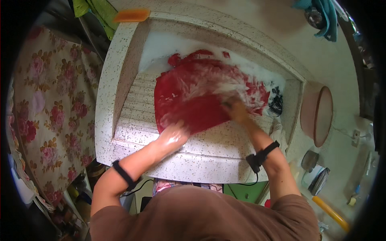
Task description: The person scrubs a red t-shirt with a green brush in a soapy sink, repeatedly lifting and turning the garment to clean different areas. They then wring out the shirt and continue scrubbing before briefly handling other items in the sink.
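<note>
Rubbing the foam-streaked red cloth [173,86] in the ribbed basin [136,98] seemed the step in hand; the left hand [173,135] held its near left edge, the right hand [238,111] had a grip too blurred to tell, and the next stroke likely needed steady tension.

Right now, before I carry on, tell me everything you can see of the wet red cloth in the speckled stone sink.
The red cloth looks wet and soft, streaked with white suds, heaviest toward its right. It lies spread and rumpled on the ribbed floor of the speckled stone sink, its far edge breaking through foam. The near part looks folded or lifted, but is blurred. The left hand touches its near-left edge; the right hand is at its near-right part.
</note>
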A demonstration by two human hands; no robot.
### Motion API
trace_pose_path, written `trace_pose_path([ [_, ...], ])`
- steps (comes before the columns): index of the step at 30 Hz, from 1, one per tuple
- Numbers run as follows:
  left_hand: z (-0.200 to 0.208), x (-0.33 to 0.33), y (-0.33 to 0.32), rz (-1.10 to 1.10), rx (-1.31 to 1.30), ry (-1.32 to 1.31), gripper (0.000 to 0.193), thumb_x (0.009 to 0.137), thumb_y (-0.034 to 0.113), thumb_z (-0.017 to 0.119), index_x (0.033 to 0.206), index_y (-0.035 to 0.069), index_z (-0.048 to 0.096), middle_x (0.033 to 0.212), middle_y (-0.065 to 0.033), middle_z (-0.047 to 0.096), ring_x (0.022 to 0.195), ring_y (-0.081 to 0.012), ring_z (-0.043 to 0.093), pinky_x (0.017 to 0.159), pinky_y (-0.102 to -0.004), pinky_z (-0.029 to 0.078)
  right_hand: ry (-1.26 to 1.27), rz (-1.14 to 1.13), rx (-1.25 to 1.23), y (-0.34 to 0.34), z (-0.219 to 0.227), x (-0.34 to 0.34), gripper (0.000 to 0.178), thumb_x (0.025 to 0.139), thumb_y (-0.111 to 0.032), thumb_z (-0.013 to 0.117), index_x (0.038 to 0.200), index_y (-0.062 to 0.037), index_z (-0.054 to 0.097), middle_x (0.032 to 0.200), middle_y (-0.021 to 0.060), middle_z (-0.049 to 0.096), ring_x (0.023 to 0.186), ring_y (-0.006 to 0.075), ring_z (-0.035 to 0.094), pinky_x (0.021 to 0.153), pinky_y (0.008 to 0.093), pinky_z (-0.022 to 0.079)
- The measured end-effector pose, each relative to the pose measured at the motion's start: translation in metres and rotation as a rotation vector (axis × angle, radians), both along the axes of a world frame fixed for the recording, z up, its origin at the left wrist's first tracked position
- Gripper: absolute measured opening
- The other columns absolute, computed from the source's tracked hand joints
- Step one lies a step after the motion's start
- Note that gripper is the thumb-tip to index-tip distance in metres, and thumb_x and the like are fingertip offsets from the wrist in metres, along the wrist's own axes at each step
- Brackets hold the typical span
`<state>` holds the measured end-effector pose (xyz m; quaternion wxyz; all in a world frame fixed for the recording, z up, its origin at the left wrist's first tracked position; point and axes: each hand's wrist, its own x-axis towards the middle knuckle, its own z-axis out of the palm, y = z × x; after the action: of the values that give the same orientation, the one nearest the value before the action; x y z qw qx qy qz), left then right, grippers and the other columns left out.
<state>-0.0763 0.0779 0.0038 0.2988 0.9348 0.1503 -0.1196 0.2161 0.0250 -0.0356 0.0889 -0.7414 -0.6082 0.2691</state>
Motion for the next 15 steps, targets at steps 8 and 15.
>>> trace_pose_path([
  [8,0.040,-0.108,-0.039,0.163,0.033,-0.217,0.030,0.074,0.005,0.060,0.103,-0.002,0.065,0.111,-0.0149,0.067,0.096,-0.0318,0.062,0.088,-0.0411,0.051,0.328,0.242,0.047,0.094,-0.031,-0.054,0.025,0.083,-0.022,0.063,0.104,-0.0098,0.071,0.107,0.0193,0.066,0.104,0.0286,0.061,0.094,0.0398,0.049],
  [15,0.047,-0.112,-0.005,0.203,0.060,-0.232,0.029,0.073,0.006,0.061,0.102,0.002,0.064,0.099,-0.0100,0.069,0.087,-0.0271,0.063,0.079,-0.0407,0.050,0.306,0.424,0.022,0.063,0.001,-0.114,0.028,0.088,-0.026,0.059,0.110,-0.0119,0.068,0.124,0.0150,0.059,0.115,0.0336,0.054,0.098,0.0485,0.041],
])
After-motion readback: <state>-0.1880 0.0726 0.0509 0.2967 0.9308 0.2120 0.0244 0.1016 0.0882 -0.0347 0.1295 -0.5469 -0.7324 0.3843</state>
